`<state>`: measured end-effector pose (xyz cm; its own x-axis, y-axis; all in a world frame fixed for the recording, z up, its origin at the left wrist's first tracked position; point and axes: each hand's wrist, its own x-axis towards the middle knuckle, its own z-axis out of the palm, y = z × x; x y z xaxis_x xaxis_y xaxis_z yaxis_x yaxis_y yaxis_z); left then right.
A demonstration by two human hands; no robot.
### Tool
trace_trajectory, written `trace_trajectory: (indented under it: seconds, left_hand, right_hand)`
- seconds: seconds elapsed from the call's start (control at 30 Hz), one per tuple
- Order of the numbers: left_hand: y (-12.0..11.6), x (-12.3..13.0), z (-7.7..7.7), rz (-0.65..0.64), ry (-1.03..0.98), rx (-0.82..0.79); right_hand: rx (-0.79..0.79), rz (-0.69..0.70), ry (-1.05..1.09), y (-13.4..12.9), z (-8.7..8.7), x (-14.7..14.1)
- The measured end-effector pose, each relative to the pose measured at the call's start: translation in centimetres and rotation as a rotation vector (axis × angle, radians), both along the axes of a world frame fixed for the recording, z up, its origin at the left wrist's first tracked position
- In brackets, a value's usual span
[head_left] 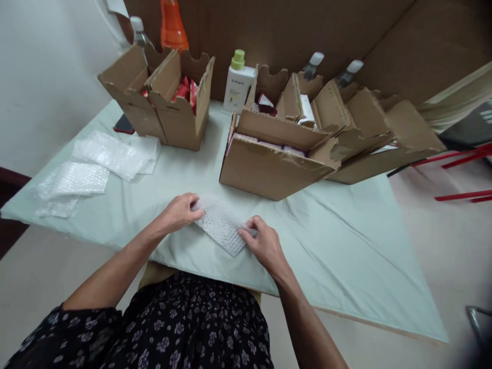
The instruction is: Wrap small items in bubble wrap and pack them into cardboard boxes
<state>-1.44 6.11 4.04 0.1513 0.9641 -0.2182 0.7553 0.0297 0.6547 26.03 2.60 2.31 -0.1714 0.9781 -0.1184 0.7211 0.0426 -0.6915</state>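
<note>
A piece of clear bubble wrap (223,225) lies over the pale green cloth near the front edge of the table, in front of my body. My left hand (183,211) pinches its left end between thumb and fingers. At its right end, my right hand (260,237) has thumb and fingertips closed on the wrap. More bubble wrap sheets (111,154) rest in a loose pile at the left of the table.
Two open cardboard boxes (180,123) stand at the back left beside a dark phone (123,124). More cardboard boxes (274,171) fill the back centre and right. A white bottle with a green cap (236,87) and an orange bottle (172,28) stand behind.
</note>
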Motion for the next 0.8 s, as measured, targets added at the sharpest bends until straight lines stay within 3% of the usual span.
trace_trajectory:
  seconds: [0.1, 0.2, 0.37, 0.5, 0.6, 0.67, 0.8]
  left_hand:
    - [-1.5, -0.5, 0.2, 0.024, -0.329, -0.124]
    - [-2.9, -0.2, -0.6, 0.123, -0.572, -0.178]
    - [-4.3, 0.8, -2.6, 0.236, -0.647, -0.15]
    - [-5.2, 0.9, -2.5, 0.202, -0.615, -0.047]
    - [-5.3, 0.8, -1.0, 0.102, -0.565, 0.123]
    - [-4.7, 0.8, 0.8, 0.015, -0.551, 0.277]
    - [-1.7, 1.4, 6.5, -0.169, -0.521, 0.579]
  right_hand:
    - [-0.08, -0.117, 0.306, -0.9, -0.3, 0.8]
    - [-0.131, -0.178, 0.575, -1.6, -0.7, 1.3]
    - [-0.216, -0.136, 0.747, -3.4, -1.5, 1.7]
    - [-0.193, -0.11, 0.685, -4.4, -1.5, 2.0]
    - [-0.083, -0.163, 0.622, -3.6, -0.4, 2.2]
    - [-0.004, -0.166, 0.626, -2.4, 1.3, 2.6]
    - [0.151, -0.119, 0.624, 0.8, 7.0, 3.6]
